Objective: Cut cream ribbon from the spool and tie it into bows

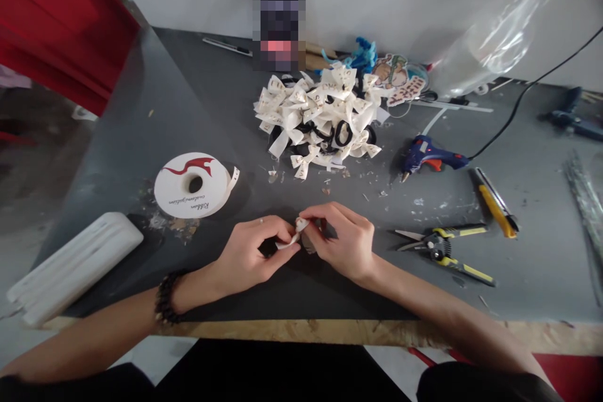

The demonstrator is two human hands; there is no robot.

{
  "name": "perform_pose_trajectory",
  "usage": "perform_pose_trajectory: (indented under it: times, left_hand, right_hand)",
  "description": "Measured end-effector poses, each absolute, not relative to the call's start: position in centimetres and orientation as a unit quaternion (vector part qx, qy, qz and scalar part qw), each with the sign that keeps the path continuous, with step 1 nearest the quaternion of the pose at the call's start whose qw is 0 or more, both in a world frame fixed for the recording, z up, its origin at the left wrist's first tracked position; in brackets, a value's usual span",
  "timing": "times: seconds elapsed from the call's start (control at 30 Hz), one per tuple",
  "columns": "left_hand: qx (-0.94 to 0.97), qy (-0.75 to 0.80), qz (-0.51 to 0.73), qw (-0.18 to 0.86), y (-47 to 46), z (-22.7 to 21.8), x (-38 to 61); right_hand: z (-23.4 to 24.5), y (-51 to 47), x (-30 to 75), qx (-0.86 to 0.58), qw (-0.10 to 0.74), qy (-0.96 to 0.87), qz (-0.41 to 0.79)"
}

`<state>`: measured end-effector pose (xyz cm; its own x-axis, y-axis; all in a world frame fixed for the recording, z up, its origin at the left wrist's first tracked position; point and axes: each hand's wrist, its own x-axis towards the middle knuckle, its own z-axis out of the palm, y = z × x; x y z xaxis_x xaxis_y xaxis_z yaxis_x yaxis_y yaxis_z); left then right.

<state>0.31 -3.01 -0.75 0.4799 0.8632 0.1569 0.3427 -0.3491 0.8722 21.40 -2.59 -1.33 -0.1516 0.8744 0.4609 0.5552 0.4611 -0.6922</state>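
Observation:
Over the front of the grey table, both hands meet at a short piece of white printed ribbon (pixel 300 224). My left hand (pixel 254 248) pinches its lower left end between thumb and fingers. The upper right part is pinched by my right hand (pixel 342 239), and the ribbon looks twisted or folded between the two. Beyond the hands lies a heap of white ribbon bows (pixel 325 110) with black hair ties among them. To the left, a white ribbon spool (pixel 191 185) lies flat, a short printed tail sticking out on its right side.
A blue glue gun (pixel 431 154) with a black cord rests at right. Nearer are yellow-handled snips (pixel 443 245) and a yellow utility knife (pixel 497 201). A long white case-like object (pixel 78 267) lies at left. Scraps litter the table, whose wooden front edge (pixel 301 331) shows below my hands.

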Motion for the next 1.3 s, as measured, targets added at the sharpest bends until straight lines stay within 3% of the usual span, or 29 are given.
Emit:
perform_pose_trajectory:
  times: [0.2,0.47,0.77,1.07,1.3]
  left_hand:
    - [0.671,0.392,0.369,0.51,-2.8,-0.7,0.0]
    - [0.672,0.483,0.367,0.426,-3.3,-1.1,0.6]
    - [0.649,0.482,0.347,0.476,-3.0,-1.1,0.6]
    - [0.705,0.488,0.369,0.359,-3.1,-0.7,0.5]
    - [0.677,0.492,0.331,0.436,-2.5,-0.5,0.2]
  right_hand:
    - [-2.6,-2.5,22.0,-0.403,0.419,-0.81,0.079]
    - [-2.7,-3.2,22.1,-0.368,0.384,-0.846,0.046]
    - [-3.0,-3.0,22.5,-0.362,0.414,-0.834,0.053]
    - [-1.4,-2.5,23.1,-0.265,0.368,-0.881,-0.134]
    - [-0.4,-2.3,23.2,-0.298,0.343,-0.885,-0.098]
